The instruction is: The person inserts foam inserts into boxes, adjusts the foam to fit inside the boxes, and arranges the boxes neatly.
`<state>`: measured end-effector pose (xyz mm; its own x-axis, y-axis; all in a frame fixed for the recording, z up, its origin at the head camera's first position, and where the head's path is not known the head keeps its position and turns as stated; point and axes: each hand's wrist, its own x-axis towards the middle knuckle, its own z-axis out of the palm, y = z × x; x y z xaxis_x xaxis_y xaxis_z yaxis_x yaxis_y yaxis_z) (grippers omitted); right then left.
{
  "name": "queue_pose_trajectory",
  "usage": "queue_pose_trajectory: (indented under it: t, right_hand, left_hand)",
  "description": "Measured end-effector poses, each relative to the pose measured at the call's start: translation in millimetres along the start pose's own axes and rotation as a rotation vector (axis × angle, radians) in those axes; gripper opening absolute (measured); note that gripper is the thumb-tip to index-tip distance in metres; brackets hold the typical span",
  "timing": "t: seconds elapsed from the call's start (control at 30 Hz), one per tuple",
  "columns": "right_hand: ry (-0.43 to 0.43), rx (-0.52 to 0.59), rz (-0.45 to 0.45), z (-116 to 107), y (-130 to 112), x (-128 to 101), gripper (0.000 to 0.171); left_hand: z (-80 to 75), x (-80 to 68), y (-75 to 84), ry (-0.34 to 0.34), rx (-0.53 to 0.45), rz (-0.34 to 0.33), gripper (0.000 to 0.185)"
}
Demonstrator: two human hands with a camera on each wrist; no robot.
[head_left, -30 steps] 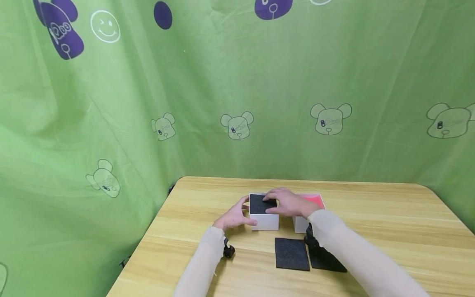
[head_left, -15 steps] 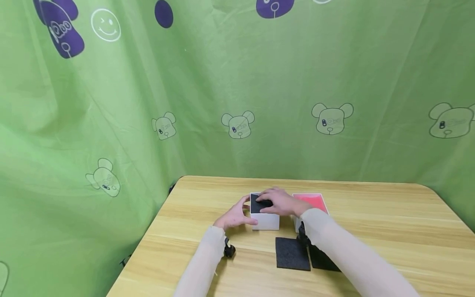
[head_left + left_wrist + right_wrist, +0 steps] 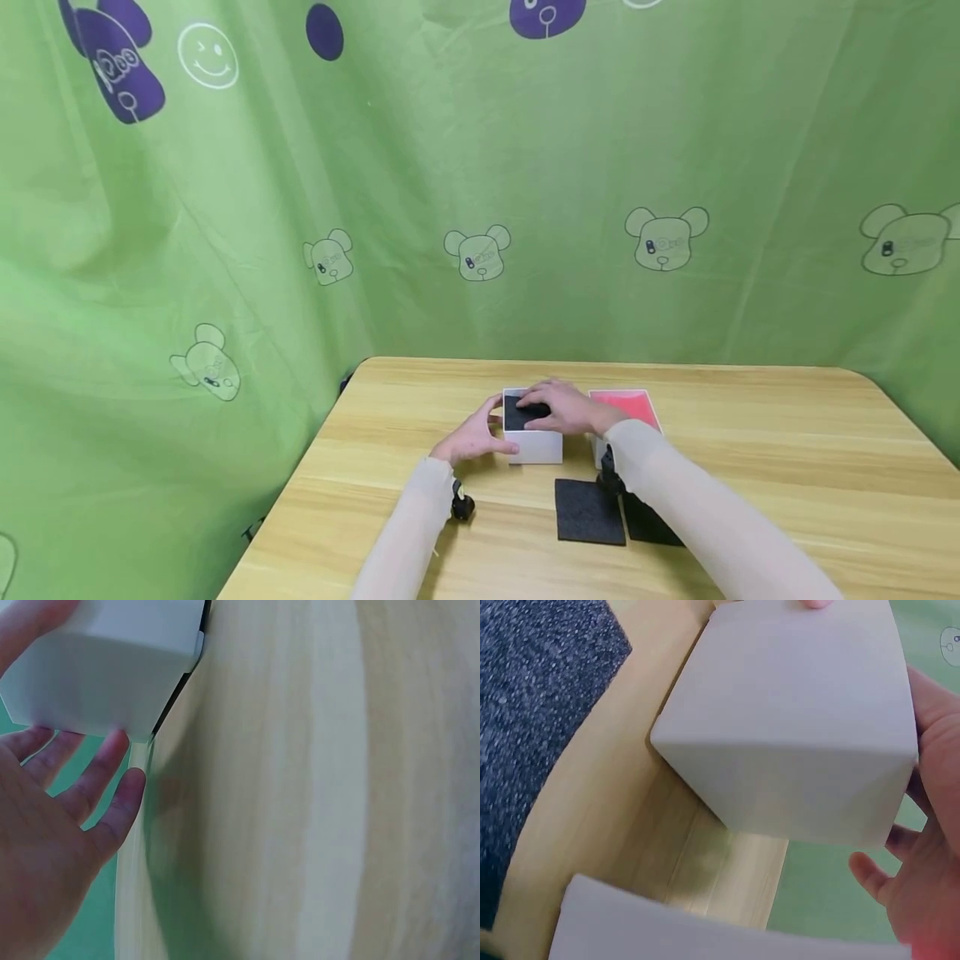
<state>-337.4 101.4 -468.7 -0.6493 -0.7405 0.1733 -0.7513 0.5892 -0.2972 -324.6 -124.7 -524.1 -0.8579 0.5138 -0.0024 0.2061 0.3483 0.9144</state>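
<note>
A white open-topped box (image 3: 536, 448) stands on the table, its top filled by a black felt-like square (image 3: 512, 413). My left hand (image 3: 472, 435) holds this box from the left, thumb on the front wall and fingers around toward the back. In the left wrist view, fingertips (image 3: 114, 742) meet the edge of the box wall. From above, my right hand (image 3: 564, 408) presses its fingers onto the black square, covering the square's right part. The right wrist view shows the same box's plain walls and the side of my right hand (image 3: 937, 780).
A second white box (image 3: 597, 452) with a pink-red interior stands to the right, partly behind the right forearm. Two black squares lie nearer, one (image 3: 589, 512) in full view and one (image 3: 649, 520) partly under the sleeve. A green printed curtain (image 3: 570, 317) hangs behind the table.
My right hand has slid slightly left over the black square, uncovering more of the pink-red box. My left hand keeps its hold on the white box.
</note>
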Motion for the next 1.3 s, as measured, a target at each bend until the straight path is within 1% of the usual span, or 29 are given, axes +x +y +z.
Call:
queue_pose_trajectory:
  t: [0.17,0.27,0.53,0.7,0.77,0.87,0.97,1.17,1.23,1.3]
  right_hand:
    - [0.010,0.045,0.067,-11.4,-0.6,-11.2,0.042]
    - [0.015,0.045,0.101,-22.2,-0.3,-21.8,0.044]
    - [0.074,0.016,0.121,-51.1,3.5,-59.6,0.046]
    - [0.109,0.006,0.113,-62.6,6.9,-86.9,0.044]
    - [0.118,0.012,0.127,-65.9,7.2,-98.9,0.045]
    - [0.131,0.009,0.144,-68.6,6.9,-115.2,0.048]
    - [0.147,0.001,0.137,-69.8,6.1,-130.4,0.048]
    - [0.186,-0.052,0.087,-64.7,6.1,-155.7,0.040]
    - [0.183,-0.060,0.074,-61.2,5.8,-163.0,0.038]
    - [0.173,-0.059,0.081,-57.6,5.2,-169.7,0.037]
  left_hand:
    - [-0.3,0.5,-0.9,0.002,-0.034,0.005,0.097]
    - [-0.2,1.2,-1.9,0.001,-0.044,0.026,0.097]
    - [1.0,2.9,-2.5,0.011,-0.039,0.025,0.099]
    - [0.7,2.9,-4.7,0.002,-0.058,0.029,0.100]
    - [0.9,3.2,-5.5,0.001,-0.069,0.036,0.100]
    - [0.5,3.5,-6.0,-0.004,-0.085,0.043,0.100]
    - [0.3,4.2,-6.8,-0.005,-0.093,0.042,0.099]
    - [0.3,4.9,-7.9,0.002,-0.099,0.030,0.100]
    - [0.4,5.1,-7.8,0.002,-0.102,0.033,0.100]
    - [0.5,5.1,-7.3,-0.001,-0.103,0.033,0.100]
